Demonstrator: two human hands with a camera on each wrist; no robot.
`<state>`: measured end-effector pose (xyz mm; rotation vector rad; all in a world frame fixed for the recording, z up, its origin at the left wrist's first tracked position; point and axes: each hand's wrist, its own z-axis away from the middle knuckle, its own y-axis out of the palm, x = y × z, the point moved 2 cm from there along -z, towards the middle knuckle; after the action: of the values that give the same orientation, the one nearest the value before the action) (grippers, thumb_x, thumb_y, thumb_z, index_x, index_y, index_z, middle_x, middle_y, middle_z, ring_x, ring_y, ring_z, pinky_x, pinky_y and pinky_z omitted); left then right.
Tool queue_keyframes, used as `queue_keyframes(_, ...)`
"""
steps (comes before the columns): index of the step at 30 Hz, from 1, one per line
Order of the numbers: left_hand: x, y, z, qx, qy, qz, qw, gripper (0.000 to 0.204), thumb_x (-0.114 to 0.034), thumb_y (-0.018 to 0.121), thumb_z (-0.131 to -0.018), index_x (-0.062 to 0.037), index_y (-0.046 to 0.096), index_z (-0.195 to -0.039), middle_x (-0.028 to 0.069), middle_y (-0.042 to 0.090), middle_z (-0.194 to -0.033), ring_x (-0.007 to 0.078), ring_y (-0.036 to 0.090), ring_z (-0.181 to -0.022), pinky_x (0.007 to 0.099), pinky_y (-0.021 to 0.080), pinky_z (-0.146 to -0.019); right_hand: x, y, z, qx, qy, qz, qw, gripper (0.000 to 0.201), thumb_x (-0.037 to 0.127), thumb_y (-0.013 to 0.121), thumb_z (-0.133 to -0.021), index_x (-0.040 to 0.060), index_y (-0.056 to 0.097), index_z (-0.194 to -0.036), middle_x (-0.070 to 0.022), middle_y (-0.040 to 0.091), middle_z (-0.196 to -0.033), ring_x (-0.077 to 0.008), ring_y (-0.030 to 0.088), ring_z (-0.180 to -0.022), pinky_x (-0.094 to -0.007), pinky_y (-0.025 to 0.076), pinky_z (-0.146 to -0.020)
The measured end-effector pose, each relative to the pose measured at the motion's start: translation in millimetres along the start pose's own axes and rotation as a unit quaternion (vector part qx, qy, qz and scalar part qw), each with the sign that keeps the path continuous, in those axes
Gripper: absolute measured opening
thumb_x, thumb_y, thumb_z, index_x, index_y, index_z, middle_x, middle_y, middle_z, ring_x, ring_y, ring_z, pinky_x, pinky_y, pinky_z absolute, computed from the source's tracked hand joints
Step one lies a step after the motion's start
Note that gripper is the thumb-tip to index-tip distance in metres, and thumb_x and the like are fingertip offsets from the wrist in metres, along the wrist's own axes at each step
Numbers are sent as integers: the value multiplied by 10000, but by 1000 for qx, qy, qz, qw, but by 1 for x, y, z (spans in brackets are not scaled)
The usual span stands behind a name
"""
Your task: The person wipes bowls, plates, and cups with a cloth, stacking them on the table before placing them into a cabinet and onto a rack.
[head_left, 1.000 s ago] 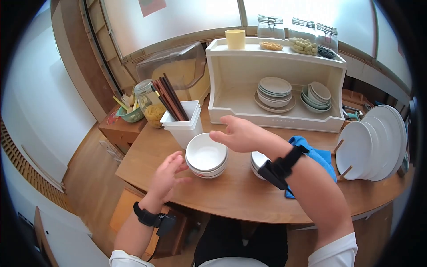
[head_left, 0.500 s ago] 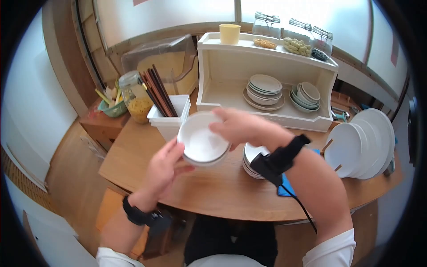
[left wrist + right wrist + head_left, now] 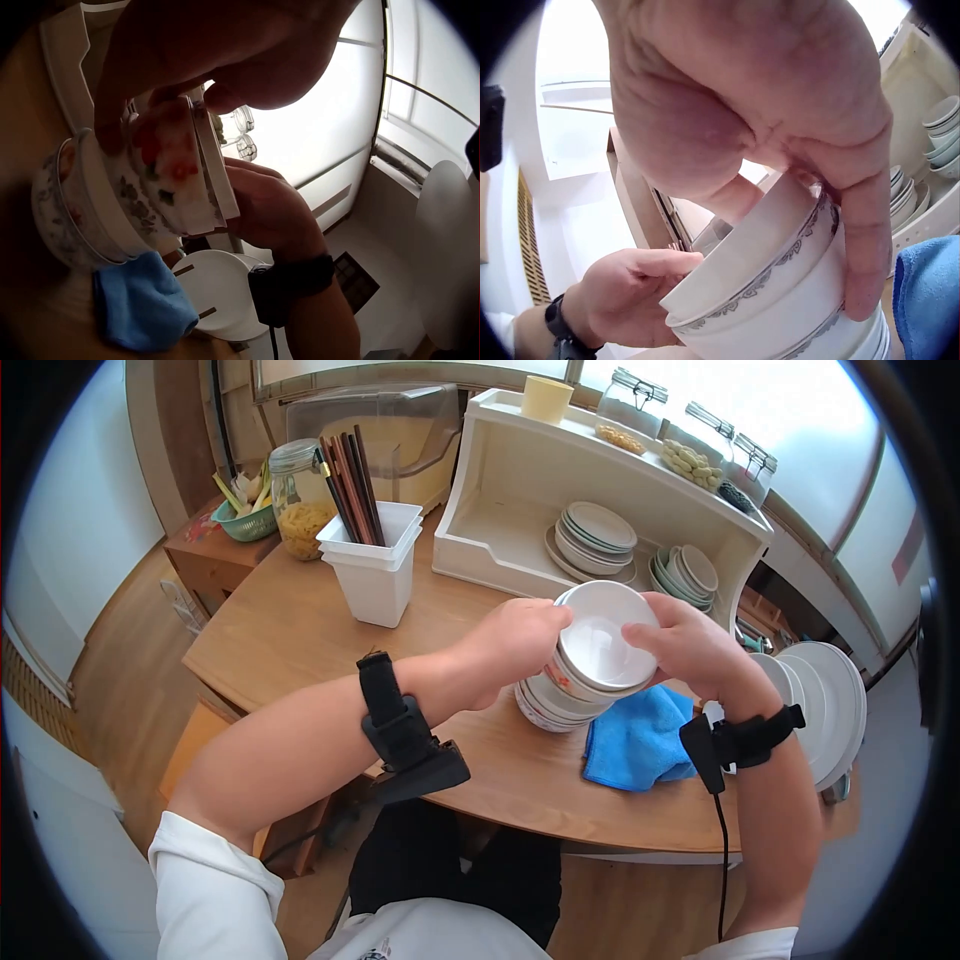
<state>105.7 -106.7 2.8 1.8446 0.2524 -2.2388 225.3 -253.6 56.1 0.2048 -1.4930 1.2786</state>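
Observation:
Both hands hold a small stack of white bowls (image 3: 612,630) between them, tilted toward me. My left hand (image 3: 515,648) grips its left side, thumb at the rim. From the right, my right hand (image 3: 692,645) holds it with the thumb over the rim and inside the top bowl. Red flowers decorate one held bowl (image 3: 169,161) in the left wrist view; a grey scroll border shows on the bowls (image 3: 757,289) in the right wrist view. Right below, overlapped by the held ones, another stack of patterned bowls (image 3: 545,708) stands on the wooden table (image 3: 470,750).
A blue cloth (image 3: 640,738) lies right of the bowls. White plates (image 3: 825,700) stand in a rack at far right. Behind, a cream shelf (image 3: 500,485) holds stacked dishes (image 3: 597,538). A white container (image 3: 375,585) of chopsticks stands at left, near a glass jar (image 3: 300,510).
The hands lifted the bowls from beside the chopstick container and carried them right, over the other bowl stack. The head view has shifted and tilted.

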Motion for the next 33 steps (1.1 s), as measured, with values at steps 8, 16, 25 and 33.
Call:
queue_keyframes(8, -4, -6, -8, -46, -49, -56, 996, 330, -256, 448, -966, -2, 576, -1132, 59, 571, -1016, 161, 516, -936, 378, 447, -860, -6, 5, -5, 30, 23, -8, 999, 382, 164, 515, -896, -61, 537, -1203, -157, 626, -1074, -233, 644, -919, -340, 582, -717)
queue_keyframes(16, -5, -9, -14, -40, -69, -84, 993, 326, -210, 454, -959, 63, 599, -1064, 96, 601, -967, 186, 541, -897, 353, 455, -835, -11, 7, -11, 29, 32, 67, 997, 419, 237, 524, -894, -67, 533, -1182, -181, 624, -1080, -257, 676, -839, -337, 569, -693)
queue_keyframes(25, -1, -8, -13, -71, -41, -132, 988, 397, -276, 431, -983, 73, 601, -1065, 117, 610, -987, 200, 551, -917, 351, 452, -836, -15, 4, -14, 6, 60, 72, 996, 361, 206, 468, -950, -64, 559, -1170, -152, 631, -1040, -230, 656, -889, -332, 600, -664)
queue_keyframes(33, 48, 4, -40, -178, 301, -189, 918, 590, -450, 368, -1001, 57, 469, -1286, 140, 590, -1139, 198, 543, -1032, 310, 442, -886, -12, 1, -23, 12, 72, 101, 992, 345, 169, 427, -916, -93, 576, -1083, -185, 622, -1037, -283, 659, -892, -358, 598, -660)
